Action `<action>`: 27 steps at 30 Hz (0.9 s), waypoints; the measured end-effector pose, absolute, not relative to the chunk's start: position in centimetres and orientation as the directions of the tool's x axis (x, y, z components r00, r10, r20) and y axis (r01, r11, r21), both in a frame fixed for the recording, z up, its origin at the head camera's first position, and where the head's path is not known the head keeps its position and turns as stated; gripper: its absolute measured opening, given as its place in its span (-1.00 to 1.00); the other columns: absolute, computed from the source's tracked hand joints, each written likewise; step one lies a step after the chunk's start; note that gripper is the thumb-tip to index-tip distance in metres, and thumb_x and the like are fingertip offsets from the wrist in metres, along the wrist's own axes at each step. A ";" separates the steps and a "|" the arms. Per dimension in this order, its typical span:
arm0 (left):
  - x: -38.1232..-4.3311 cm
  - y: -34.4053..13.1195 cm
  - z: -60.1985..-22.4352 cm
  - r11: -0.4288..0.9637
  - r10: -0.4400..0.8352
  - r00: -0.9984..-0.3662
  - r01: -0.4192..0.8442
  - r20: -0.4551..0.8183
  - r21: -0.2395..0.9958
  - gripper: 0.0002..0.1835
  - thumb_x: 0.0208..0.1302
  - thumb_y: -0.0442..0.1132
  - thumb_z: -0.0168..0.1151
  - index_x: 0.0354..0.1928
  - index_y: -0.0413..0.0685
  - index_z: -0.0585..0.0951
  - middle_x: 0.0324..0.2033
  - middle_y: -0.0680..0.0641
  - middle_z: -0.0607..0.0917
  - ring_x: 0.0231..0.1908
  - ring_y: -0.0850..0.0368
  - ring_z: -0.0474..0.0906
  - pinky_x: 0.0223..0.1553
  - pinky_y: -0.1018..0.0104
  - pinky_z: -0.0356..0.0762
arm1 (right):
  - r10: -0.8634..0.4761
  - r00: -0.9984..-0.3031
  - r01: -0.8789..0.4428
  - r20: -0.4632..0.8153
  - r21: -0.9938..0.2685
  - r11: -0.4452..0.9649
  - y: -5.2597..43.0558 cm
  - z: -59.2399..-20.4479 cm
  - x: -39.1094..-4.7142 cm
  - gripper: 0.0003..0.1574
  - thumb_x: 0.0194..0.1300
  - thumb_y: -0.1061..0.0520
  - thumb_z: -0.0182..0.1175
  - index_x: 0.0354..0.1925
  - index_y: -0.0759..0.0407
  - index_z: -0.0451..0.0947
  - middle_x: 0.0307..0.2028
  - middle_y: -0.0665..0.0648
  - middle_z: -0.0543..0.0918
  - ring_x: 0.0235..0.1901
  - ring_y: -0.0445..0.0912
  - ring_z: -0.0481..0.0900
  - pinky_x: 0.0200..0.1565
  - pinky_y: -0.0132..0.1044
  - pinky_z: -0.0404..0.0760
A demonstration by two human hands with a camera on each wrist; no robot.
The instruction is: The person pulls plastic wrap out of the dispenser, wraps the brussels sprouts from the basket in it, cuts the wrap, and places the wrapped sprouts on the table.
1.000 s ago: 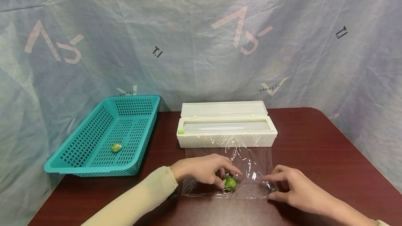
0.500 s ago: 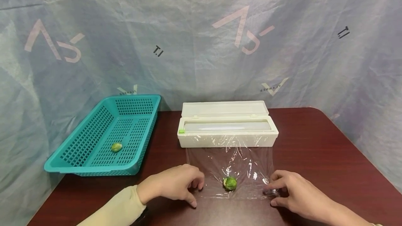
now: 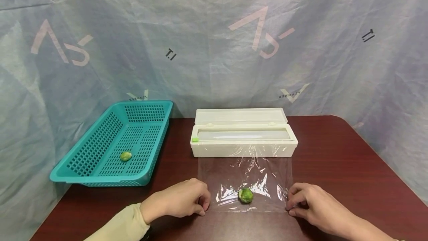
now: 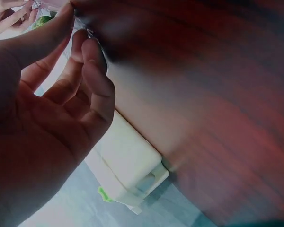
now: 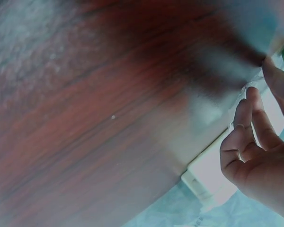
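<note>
A sheet of clear cling film runs from the front of a white dispenser box toward me over the table. On it, near its front edge, lies a green Brussels sprout. My left hand pinches the film's front left corner between thumb and fingers. At the front right corner, my right hand pinches the film, which looks bunched at the fingertips. In the left wrist view, the thumb and fingers of the left hand come together at the film's edge.
The dispenser's lid stands raised at the back, and a green cutter slider sits at its left end. A teal basket on the left holds another Brussels sprout. A grey curtain hangs behind the dark red table.
My left hand has left the Brussels sprout, moved left and taken hold of the film's left corner. The right hand stays at the right corner. The film lies flatter and tauter.
</note>
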State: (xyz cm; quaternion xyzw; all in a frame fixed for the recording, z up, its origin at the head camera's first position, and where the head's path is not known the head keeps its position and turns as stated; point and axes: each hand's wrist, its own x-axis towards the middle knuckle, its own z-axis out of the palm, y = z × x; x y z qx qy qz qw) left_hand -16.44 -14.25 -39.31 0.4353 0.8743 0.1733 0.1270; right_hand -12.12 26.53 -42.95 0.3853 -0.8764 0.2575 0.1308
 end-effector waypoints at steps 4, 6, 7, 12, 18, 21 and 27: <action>-16.4 -14.4 -39.3 0.558 0.806 -0.588 0.715 -0.068 0.422 -0.68 0.10 -0.30 0.62 -0.53 0.23 0.62 -0.49 0.33 0.48 -0.42 0.44 0.44 -0.36 0.51 0.45 | -0.604 -0.684 -0.729 0.409 -0.367 0.578 26.6 -42.9 -12.1 -0.51 -0.07 0.30 0.65 -0.38 -0.32 0.75 -0.24 -0.29 0.57 -0.30 -0.34 0.56 -0.28 -0.55 0.48; -16.4 -14.5 -39.3 0.557 0.805 -0.590 0.715 -0.065 0.421 -0.68 0.12 -0.30 0.61 -0.52 0.23 0.61 -0.49 0.33 0.47 -0.42 0.43 0.44 -0.36 0.51 0.44 | -0.602 -0.694 -0.720 0.395 -0.383 0.578 26.6 -42.8 -12.0 -0.50 -0.02 0.30 0.64 -0.38 -0.33 0.73 -0.24 -0.29 0.57 -0.29 -0.34 0.56 -0.29 -0.52 0.49; -16.5 -14.5 -39.3 0.557 0.805 -0.590 0.715 -0.062 0.422 -0.67 0.13 -0.30 0.61 -0.52 0.23 0.60 -0.50 0.32 0.47 -0.42 0.42 0.44 -0.37 0.50 0.44 | -0.601 -0.697 -0.717 0.390 -0.391 0.578 26.6 -42.7 -12.0 -0.49 0.00 0.31 0.63 -0.38 -0.34 0.71 -0.24 -0.29 0.58 -0.29 -0.34 0.57 -0.30 -0.50 0.51; -16.5 -14.8 -39.1 0.542 0.808 -0.588 0.713 -0.040 0.445 -0.66 0.17 -0.31 0.59 -0.51 0.20 0.57 -0.51 0.31 0.46 -0.44 0.40 0.43 -0.39 0.49 0.43 | -0.589 -0.716 -0.697 0.376 -0.434 0.571 26.6 -42.3 -12.0 -0.49 0.09 0.32 0.58 -0.37 -0.33 0.66 -0.24 -0.29 0.58 -0.28 -0.34 0.59 -0.31 -0.42 0.57; -16.7 -15.1 -38.8 0.527 0.807 -0.591 0.708 -0.015 0.471 -0.65 0.21 -0.31 0.57 -0.50 0.20 0.55 -0.51 0.30 0.47 -0.44 0.41 0.41 -0.37 0.49 0.44 | -0.578 -0.723 -0.689 0.379 -0.449 0.569 26.6 -41.7 -12.2 -0.52 0.12 0.33 0.56 -0.35 -0.28 0.64 -0.27 -0.32 0.58 -0.28 -0.33 0.58 -0.29 -0.38 0.58; -16.7 -15.2 -38.7 0.523 0.804 -0.594 0.700 -0.010 0.485 -0.66 0.22 -0.30 0.56 -0.49 0.19 0.55 -0.50 0.30 0.48 -0.44 0.38 0.42 -0.37 0.48 0.44 | -0.580 -0.713 -0.700 0.394 -0.443 0.560 26.5 -41.7 -12.3 -0.51 0.10 0.35 0.57 -0.35 -0.27 0.63 -0.28 -0.32 0.58 -0.28 -0.33 0.59 -0.26 -0.43 0.55; -16.9 -15.3 -38.6 0.529 0.791 -0.612 0.675 -0.009 0.515 -0.68 0.25 -0.32 0.54 -0.47 0.19 0.57 -0.50 0.28 0.50 -0.43 0.35 0.42 -0.35 0.45 0.46 | -0.582 -0.715 -0.697 0.387 -0.456 0.553 26.6 -41.6 -12.6 -0.51 0.12 0.36 0.55 -0.33 -0.25 0.62 -0.31 -0.34 0.62 -0.28 -0.34 0.58 -0.24 -0.41 0.56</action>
